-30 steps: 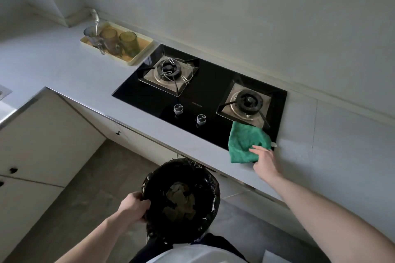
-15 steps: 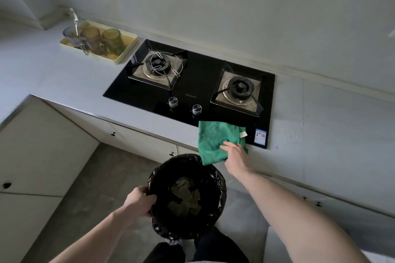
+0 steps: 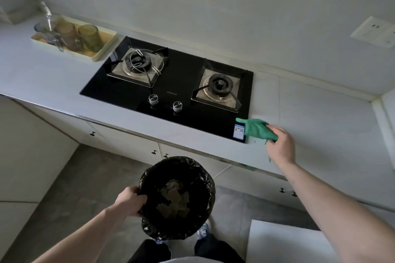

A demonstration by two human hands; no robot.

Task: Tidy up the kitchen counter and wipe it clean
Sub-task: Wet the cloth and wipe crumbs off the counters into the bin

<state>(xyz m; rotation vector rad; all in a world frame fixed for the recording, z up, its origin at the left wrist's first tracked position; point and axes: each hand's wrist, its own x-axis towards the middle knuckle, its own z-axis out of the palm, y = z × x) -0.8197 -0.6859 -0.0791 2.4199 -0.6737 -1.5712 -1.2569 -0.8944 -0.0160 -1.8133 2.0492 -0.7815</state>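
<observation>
Moved rightward since the earlier frames, the green cloth [image 3: 257,129] now lies bunched on the counter [image 3: 310,117] at the hob's [image 3: 171,83] near right corner, gripped by the right hand [image 3: 281,148]. Below the counter edge, the left hand [image 3: 130,199] curls round the rim of the black-lined bin [image 3: 177,196], which holds scraps.

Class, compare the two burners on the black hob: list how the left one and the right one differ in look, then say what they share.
1. The left burner carries a thin wire ring stand across its top; the right burner has none.
2. The left burner sits farther from the green cloth; the right burner is just behind it.

Shared: each has a dark round head on a square steel plate, set in the black hob.
</observation>
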